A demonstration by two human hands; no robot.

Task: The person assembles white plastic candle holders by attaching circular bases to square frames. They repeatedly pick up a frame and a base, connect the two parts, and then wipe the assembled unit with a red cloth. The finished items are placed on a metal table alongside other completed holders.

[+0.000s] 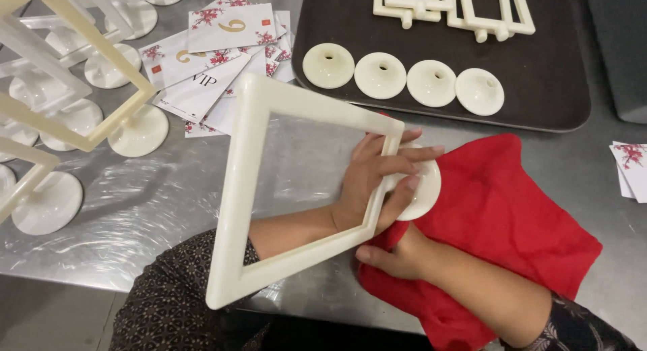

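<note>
Cream frame (269,189), red cloth (512,216), dark tray (552,95)

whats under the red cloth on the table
The red cloth lies on the metal table, with the right hand gripping its near edge. Anything else beneath it is covered and cannot be seen.

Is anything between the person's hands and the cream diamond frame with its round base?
Nothing visible. The left hand already grips the frame at its corner by the round base. The right hand lies just below on the red cloth, thumb near the frame's edge.
</note>
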